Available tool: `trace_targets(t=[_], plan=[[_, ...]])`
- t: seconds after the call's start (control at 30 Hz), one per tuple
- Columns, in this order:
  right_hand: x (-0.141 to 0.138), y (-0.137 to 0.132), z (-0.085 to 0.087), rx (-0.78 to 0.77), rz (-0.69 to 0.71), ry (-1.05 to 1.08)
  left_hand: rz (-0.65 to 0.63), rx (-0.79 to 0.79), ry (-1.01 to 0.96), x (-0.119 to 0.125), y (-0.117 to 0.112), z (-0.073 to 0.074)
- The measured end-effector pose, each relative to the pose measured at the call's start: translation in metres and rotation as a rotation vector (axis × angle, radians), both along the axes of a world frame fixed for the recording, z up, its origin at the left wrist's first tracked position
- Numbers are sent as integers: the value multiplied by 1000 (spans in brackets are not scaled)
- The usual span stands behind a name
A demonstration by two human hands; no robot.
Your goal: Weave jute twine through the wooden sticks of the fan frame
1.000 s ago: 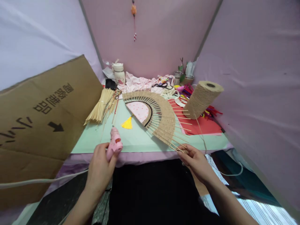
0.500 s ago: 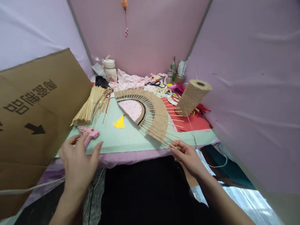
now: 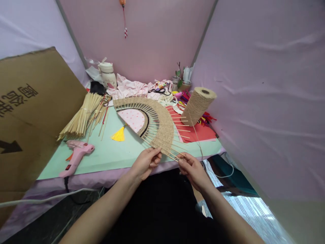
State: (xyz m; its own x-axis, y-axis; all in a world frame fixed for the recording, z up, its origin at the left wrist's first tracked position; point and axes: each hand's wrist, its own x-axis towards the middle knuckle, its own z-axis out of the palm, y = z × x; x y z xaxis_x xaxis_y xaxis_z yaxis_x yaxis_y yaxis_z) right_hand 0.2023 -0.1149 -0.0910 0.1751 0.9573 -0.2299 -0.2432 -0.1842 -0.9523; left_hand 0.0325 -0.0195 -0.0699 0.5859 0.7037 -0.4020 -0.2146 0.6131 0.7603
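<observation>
A half-round woven fan (image 3: pixel 164 123) of tan twine on thin wooden sticks lies over the near side of the table, with a pink dotted centre and a yellow tassel (image 3: pixel 118 134). My left hand (image 3: pixel 147 162) pinches the fan's lower woven edge between thumb and fingers. Close by on the right, my right hand (image 3: pixel 191 169) is closed on the ends of the lowest sticks, where the twine seems to run. That twine trails from a large spool (image 3: pixel 198 105) standing tilted at the right. A pink glue gun (image 3: pixel 78 154) rests at the table's left front.
A bundle of thin sticks (image 3: pixel 80 117) lies left of the fan, beside a tall cardboard box (image 3: pixel 38 101). Red felt sheets (image 3: pixel 200 135) lie under the spool. At the back stand a white bottle (image 3: pixel 108 75) and crumpled pink cloth (image 3: pixel 129 86). A white cable (image 3: pixel 45 201) hangs in front.
My left hand has left the glue gun, which now lies on the table, and has moved right to grip the fan's lower edge. My right hand still holds the stick ends. The view has shifted.
</observation>
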Motion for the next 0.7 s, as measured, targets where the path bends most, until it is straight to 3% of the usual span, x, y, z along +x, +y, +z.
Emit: trace_targets(t=[0.13, 0.23, 0.5, 0.7], plan=[[-2, 4, 0, 24, -20, 245, -10, 4, -2, -4, -1, 1], [-1, 7, 4, 17, -40, 269, -5, 27, 9, -4, 0, 0], [-1, -3, 8, 180, -105, 157, 35, 46, 55, -5, 1, 5], [-8, -20, 14, 290, -182, -154, 56, 60, 65, -5, 1, 5]])
